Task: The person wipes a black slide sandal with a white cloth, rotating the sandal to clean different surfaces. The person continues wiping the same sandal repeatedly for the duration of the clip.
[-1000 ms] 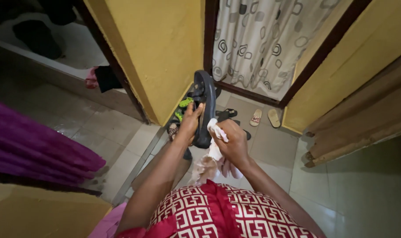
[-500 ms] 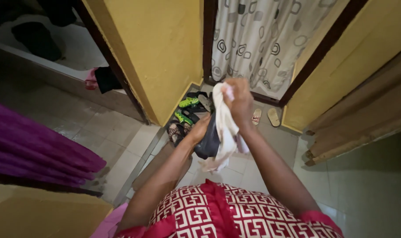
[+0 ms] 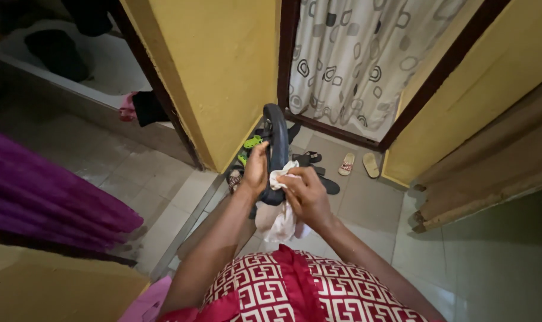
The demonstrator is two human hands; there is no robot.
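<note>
My left hand [image 3: 255, 173] grips a dark sandal [image 3: 276, 143] by its edge and holds it upright in front of me. My right hand [image 3: 303, 194] is closed on a white cloth [image 3: 275, 219] and presses it against the lower side of the sandal. The cloth's loose end hangs down below both hands. My red and white patterned garment [image 3: 294, 289] fills the bottom of the view.
A heap of shoes, with green sandals [image 3: 249, 146] among them, lies by the yellow wall corner [image 3: 223, 71]. A pale pair of slippers [image 3: 358, 163] sits before the patterned curtain [image 3: 354, 59]. Purple fabric [image 3: 44, 191] hangs at left; a wooden door [image 3: 491, 161] stands at right.
My right hand had lifted the cloth up over the top of the sandal; it has come back down to the sandal's lower part. The left hand has raised the sandal upright again.
</note>
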